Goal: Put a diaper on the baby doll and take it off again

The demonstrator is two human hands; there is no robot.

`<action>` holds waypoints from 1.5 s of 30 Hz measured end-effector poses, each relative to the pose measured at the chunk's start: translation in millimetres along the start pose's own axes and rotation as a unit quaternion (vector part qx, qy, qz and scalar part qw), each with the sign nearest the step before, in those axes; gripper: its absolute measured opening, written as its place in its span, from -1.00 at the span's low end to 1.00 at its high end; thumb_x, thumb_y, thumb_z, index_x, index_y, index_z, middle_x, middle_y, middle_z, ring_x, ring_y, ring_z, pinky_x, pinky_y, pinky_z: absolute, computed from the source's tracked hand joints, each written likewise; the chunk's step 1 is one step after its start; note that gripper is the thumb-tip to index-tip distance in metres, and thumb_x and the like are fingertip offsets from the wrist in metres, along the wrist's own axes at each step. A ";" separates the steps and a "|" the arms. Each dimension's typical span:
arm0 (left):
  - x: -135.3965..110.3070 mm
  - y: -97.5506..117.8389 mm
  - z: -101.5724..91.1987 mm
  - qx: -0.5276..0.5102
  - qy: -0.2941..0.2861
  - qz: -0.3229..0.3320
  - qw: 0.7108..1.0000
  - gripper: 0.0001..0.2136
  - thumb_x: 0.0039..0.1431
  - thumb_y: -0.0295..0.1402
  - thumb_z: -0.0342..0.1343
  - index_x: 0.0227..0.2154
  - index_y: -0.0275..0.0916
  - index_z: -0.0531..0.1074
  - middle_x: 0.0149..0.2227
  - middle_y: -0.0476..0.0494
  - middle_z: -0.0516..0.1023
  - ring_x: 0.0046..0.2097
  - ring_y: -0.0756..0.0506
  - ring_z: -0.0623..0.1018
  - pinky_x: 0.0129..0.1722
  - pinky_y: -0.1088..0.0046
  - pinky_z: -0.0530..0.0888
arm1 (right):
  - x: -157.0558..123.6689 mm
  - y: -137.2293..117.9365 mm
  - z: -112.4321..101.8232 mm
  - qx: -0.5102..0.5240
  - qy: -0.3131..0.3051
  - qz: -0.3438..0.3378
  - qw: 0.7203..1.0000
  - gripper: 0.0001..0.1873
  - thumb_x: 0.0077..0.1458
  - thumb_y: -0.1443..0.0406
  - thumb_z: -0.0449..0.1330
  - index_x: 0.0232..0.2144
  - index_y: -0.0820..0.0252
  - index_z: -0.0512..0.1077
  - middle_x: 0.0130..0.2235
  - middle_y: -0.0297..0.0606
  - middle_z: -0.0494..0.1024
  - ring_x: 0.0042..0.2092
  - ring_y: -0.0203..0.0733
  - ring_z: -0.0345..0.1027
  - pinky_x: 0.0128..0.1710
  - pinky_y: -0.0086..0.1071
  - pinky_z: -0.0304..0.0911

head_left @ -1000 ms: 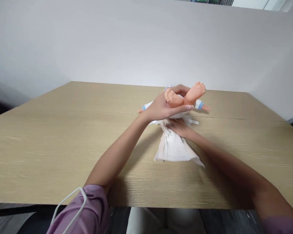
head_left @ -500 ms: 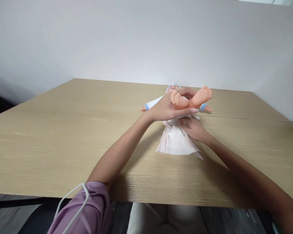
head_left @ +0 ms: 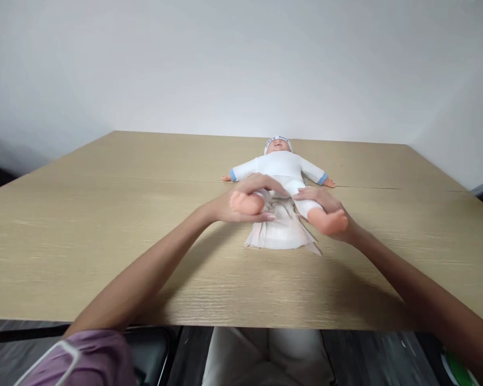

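A baby doll [head_left: 279,163] in a white suit with blue cuffs and a white cap lies on its back on the wooden table [head_left: 104,225], head away from me. A white nappy [head_left: 279,233] is spread under its bottom, its near end fanned out towards me. My left hand [head_left: 241,203] is closed round the doll's leg on the left, with the bare foot showing between my fingers. My right hand [head_left: 326,212] grips the leg on the right near its foot. The two legs are lowered and parted.
A plain white wall rises behind the table. The table's front edge runs across the bottom of the view, with my lap and a dark floor below it. A purple sleeve and a white cable show at the lower left.
The doll's legs were held up together in my left hand. They have now come down and apart, one in each hand. My right hand left the nappy.
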State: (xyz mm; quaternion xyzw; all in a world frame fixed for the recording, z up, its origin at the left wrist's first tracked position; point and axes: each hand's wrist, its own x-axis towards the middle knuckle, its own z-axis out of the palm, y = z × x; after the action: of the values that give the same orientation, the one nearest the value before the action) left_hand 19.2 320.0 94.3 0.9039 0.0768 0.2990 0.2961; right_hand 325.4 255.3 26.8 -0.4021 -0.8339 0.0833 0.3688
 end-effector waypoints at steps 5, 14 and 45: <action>-57.0 -25.4 3.7 0.060 -0.089 -0.003 0.994 -0.60 0.31 -0.21 0.34 0.18 -0.12 0.56 0.18 -0.33 0.65 0.25 -0.36 0.59 0.33 -0.07 0.46 | -34.7 16.6 -0.9 -0.039 -0.068 -0.116 0.990 -0.59 0.51 0.35 0.02 0.22 -0.01 0.53 0.27 -0.22 0.63 0.41 -0.02 0.40 0.42 0.01 0.33; -81.7 -24.7 19.4 0.103 -0.131 -0.026 0.986 -0.46 0.43 -0.45 0.16 0.42 -0.10 0.36 0.39 -0.30 0.51 0.50 -0.28 0.36 0.49 -0.07 0.32 | -44.2 14.4 -2.5 -0.059 -0.125 -0.069 0.988 -0.58 0.50 0.34 0.04 0.23 -0.07 0.55 0.32 -0.23 0.58 0.44 -0.02 0.36 0.45 0.05 0.31; -50.2 5.4 58.4 0.242 -0.031 -0.191 0.951 -0.83 0.48 -0.29 0.04 -0.07 -0.20 0.50 -0.02 -0.27 0.60 0.06 -0.32 0.50 0.09 0.10 0.44 | -26.8 -21.7 15.8 -0.074 -0.056 0.048 0.995 -0.65 0.44 0.29 0.04 0.06 0.05 0.59 0.03 -0.08 0.66 0.09 0.11 0.54 0.11 -0.01 0.46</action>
State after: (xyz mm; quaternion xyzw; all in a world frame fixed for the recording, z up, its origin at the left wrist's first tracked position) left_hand 12.6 271.2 34.8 0.9257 0.3085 0.1816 0.1224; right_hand 312.2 223.8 10.4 -0.4627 -0.8367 0.0617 0.2864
